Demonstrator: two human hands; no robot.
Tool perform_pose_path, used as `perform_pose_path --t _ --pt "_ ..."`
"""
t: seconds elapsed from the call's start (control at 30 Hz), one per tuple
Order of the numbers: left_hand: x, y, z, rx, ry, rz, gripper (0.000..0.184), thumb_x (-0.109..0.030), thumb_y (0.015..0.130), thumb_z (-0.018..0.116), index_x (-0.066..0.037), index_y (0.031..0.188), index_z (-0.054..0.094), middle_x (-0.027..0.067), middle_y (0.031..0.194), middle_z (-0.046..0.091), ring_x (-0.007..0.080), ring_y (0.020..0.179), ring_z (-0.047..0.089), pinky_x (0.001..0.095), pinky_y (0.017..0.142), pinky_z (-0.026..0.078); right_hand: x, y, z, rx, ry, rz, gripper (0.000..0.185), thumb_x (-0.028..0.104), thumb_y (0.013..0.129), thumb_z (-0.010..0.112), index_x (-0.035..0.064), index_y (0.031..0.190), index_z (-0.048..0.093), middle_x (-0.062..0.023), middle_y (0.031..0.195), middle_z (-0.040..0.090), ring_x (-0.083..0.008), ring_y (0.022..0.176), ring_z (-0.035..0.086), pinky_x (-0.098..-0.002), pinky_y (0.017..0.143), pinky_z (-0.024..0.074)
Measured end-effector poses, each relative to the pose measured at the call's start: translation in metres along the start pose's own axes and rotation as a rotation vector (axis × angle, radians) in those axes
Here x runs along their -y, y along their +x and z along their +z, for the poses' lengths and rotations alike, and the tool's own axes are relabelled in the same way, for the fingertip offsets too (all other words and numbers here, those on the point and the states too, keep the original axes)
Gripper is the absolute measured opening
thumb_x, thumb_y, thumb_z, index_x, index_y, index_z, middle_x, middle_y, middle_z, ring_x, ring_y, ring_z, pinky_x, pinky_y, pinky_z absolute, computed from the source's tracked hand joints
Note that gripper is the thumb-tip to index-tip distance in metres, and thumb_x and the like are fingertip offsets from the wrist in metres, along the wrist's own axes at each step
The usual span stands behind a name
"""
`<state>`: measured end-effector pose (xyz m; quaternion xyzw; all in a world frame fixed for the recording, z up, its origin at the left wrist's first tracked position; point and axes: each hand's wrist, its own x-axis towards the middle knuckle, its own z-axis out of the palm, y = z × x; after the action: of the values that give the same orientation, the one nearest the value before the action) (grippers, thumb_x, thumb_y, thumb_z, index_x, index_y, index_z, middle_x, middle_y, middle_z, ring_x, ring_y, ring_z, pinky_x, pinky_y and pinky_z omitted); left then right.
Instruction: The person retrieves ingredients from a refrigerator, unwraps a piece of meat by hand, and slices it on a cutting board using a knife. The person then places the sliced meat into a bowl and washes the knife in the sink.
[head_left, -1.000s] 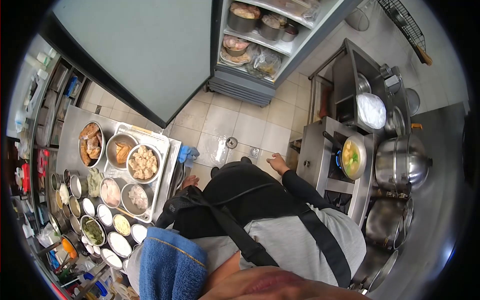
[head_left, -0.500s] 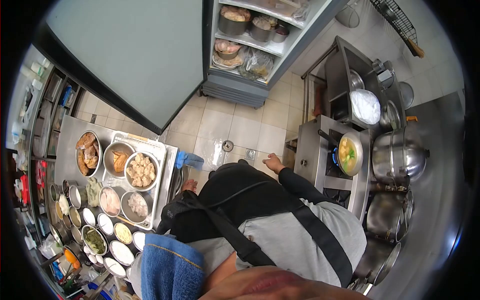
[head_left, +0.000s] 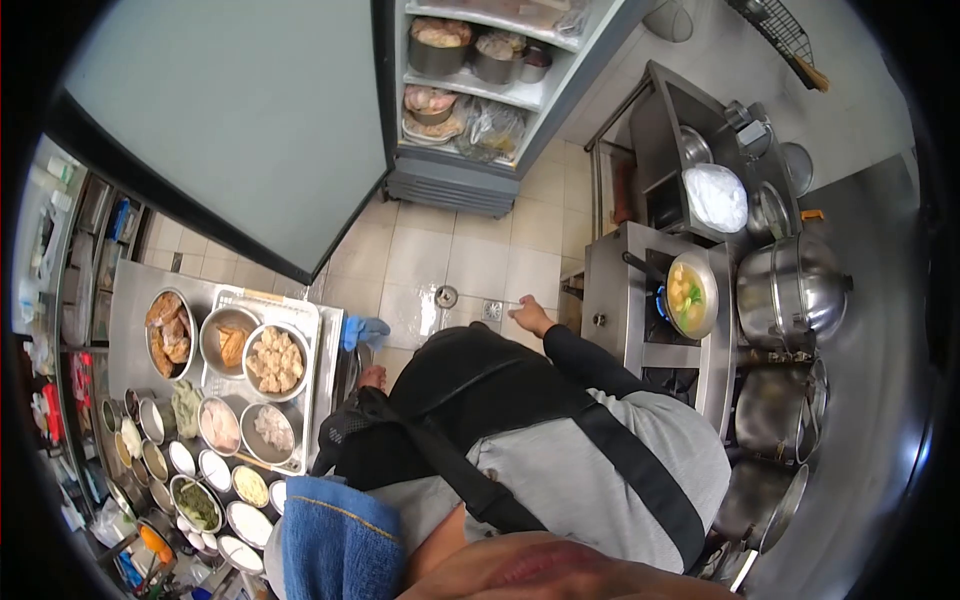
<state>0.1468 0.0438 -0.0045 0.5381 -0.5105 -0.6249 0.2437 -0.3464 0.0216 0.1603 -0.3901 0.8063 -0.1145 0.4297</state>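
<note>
Hanging blue cloth (head_left: 365,332): crumpled soft fabric over the near edge of the steel counter (head_left: 130,330), just ahead of my left hand.
Left hand (head_left: 373,378): low beside that edge, partly hidden behind the dark sleeve; I cannot tell how wide the grip is or whether it touches anything.
Right hand (head_left: 530,317): loosely open, fingers slightly bent, over the tiled floor (head_left: 415,260), well apart from the pan.
Pan (head_left: 709,305): round, shiny metal with a dark handle (head_left: 643,266), on the stove (head_left: 605,345) to the right of my right hand; it holds yellowish liquid, pale chunks and green leaves over a blue flame (head_left: 661,301).
White tray (head_left: 315,335): flat, rectangular, to my left, under round metal bowls.
Bowl of pale chunks (head_left: 307,370): smooth rim, lumpy pieces, at the tray's near right side.
Bowl of brown pieces (head_left: 198,340): glossy, irregular food, left of the tray.
Refrigerator (head_left: 450,185): door (head_left: 230,130) wide and flat, swung open ahead; metal pots and clear plastic bags on its shelves.
Stockpots (head_left: 775,290): rounded, reflective steel, right of the stove.
Shoulder towel (head_left: 340,540): thick blue terry with a yellowish stitched line.
</note>
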Motion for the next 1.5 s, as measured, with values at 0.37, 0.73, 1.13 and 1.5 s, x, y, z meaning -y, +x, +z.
perform_pose_path --t 0.37,0.73,1.13,1.5 --pt "-0.003 0.016 -0.005 0.089 0.104 -0.094 0.023 -0.028 0.085 0.065 -0.012 0.069 0.063 0.0 0.06 0.056 0.0136 0.054 0.053 0.0319 0.049 0.04 -0.029 -0.01 0.0 -0.045 -0.01 0.051 0.074 0.03 0.079 0.076 -0.0059 0.134 0.041 -0.03 0.125 0.057 -0.0398 0.12 0.055 -0.0396 0.099 0.0457" --pt "-0.032 0.012 -0.002 -0.009 -0.004 -0.436 0.024 -0.033 0.087 0.064 -0.013 0.073 0.063 -0.0012 0.063 0.056 0.0124 0.052 0.051 0.031 0.049 0.04 -0.042 0.006 0.012 -0.046 -0.02 -0.007 0.075 0.032 0.079 0.073 -0.009 0.133 0.041 -0.0296 0.126 0.057 -0.039 0.12 0.056 -0.0386 0.098 0.0463" --pt "-0.044 0.026 -0.003 0.01 -0.021 -0.421 0.019 -0.029 0.087 0.065 -0.012 0.079 0.064 -0.0019 0.064 0.057 0.0114 0.052 0.05 0.03 0.049 0.04 -0.028 -0.008 0.004 -0.005 -0.071 0.053 0.079 0.032 0.079 0.074 -0.0107 0.136 0.038 -0.0324 0.128 0.055 -0.0417 0.122 0.054 -0.0399 0.101 0.0453" --pt "-0.047 0.023 0.0 -0.034 -0.074 -0.384 0.016 -0.027 0.087 0.066 -0.011 0.084 0.065 -0.0025 0.065 0.057 0.0104 0.052 0.049 0.029 0.048 0.04 -0.031 0.008 0.01 -0.02 -0.016 0.055 0.079 0.031 0.077 0.075 -0.008 0.135 0.04 -0.0305 0.131 0.054 -0.0402 0.125 0.052 -0.0389 0.103 0.044"
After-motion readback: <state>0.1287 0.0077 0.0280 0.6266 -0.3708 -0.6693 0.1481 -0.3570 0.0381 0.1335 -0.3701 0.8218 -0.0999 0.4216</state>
